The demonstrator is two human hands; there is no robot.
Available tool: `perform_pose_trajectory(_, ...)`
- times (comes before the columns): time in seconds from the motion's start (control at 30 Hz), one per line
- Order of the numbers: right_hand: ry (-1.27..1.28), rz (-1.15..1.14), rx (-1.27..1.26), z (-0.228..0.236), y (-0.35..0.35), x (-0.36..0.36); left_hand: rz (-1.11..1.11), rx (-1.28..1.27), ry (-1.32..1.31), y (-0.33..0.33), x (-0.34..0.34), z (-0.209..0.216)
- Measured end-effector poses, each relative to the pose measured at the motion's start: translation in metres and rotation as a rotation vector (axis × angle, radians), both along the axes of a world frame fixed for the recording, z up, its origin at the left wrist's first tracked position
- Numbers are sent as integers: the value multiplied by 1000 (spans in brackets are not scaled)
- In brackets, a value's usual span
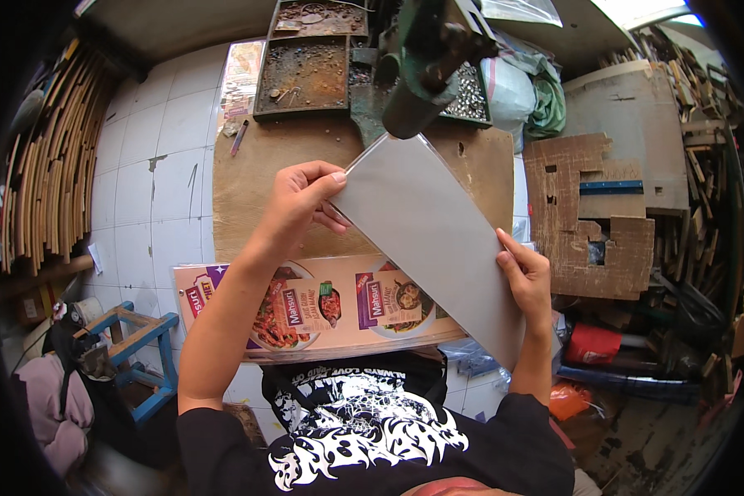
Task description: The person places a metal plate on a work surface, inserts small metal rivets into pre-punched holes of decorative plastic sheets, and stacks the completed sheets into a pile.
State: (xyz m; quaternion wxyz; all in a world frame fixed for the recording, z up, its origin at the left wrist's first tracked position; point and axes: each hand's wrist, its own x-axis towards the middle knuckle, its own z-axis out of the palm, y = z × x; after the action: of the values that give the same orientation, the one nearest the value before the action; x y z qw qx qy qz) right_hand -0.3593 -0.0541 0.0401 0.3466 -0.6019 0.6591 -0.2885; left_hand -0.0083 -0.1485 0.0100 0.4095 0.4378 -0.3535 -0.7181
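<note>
A long grey sheet (434, 244) lies slantwise between my hands, its far corner under the head of a dark green press (417, 91). My left hand (310, 194) pinches the sheet's left edge near that far end, thumb on top. On the right edge, closer to me, my right hand (522, 269) grips it with thumb and fingers. Below the sheet, near my body, a stack of printed food-picture panels (331, 302) rests at the table's front edge; the grey sheet covers its right part. The press head hides what touches the sheet's far corner.
A brown board (248, 190) covers the table. Behind it stand a tray of small metal parts (306, 74) and another of shiny pieces (469, 95). A pen (239, 138) lies at left. Cut cardboard (554, 207) leans right; a blue stool (145, 347) stands left.
</note>
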Motion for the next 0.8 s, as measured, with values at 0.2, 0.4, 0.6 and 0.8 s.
perform_pose_trajectory(0.2,-62,13,-44,-3,-2,-3,-16,-2,5,0,-2,1)
perform_pose_trajectory(0.4,-46,32,-34,1,-2,-1,-12,6,17,0,0,-2)
perform_pose_trajectory(0.6,-37,45,-54,0,-1,-1,-21,8,21,-2,1,-1)
perform_pose_trajectory(0.8,-44,30,-48,-2,-1,-1,-14,31,35,0,1,1)
